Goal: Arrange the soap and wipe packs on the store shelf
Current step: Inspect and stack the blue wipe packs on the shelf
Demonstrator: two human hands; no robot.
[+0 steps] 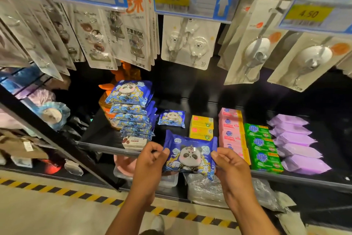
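Dim aisle, black metal store shelf (198, 104) under hanging blister cards of white plastic hooks (187, 42). We hold one glossy blue panda-print wipe pack (190, 155) just out past the shelf's front lip. The left hand (150, 160) pinches its left edge between thumb and curled fingers, and the right hand (231, 164) pinches the right edge the same way.

Risks as we judge them:
- The film wrapper looks slick and the grip is on the edges only. If either pinch loosens, the pack could drop toward the lower shelf.
- The tall stack of blue panda packs (133, 112) at left is fanned and leans. These are soft, pillowy packs on smooth film, so a nudge or one more on top may set them sliding.
- The open spot lies between that stack and the yellow cardboard soap boxes (202, 127), where a small flat panda pack (171, 118) already lies. Pushing in carelessly could shove the boxes askew.

Materials: the pink wrapped soap bars (231, 131) and green wrapped soap bars (262, 147) are rigid blocks in tidy rows, so they should stay put. The lilac soft wipe packs (297, 143) at far right are matte and cushion-shaped, overlapping like shingles.
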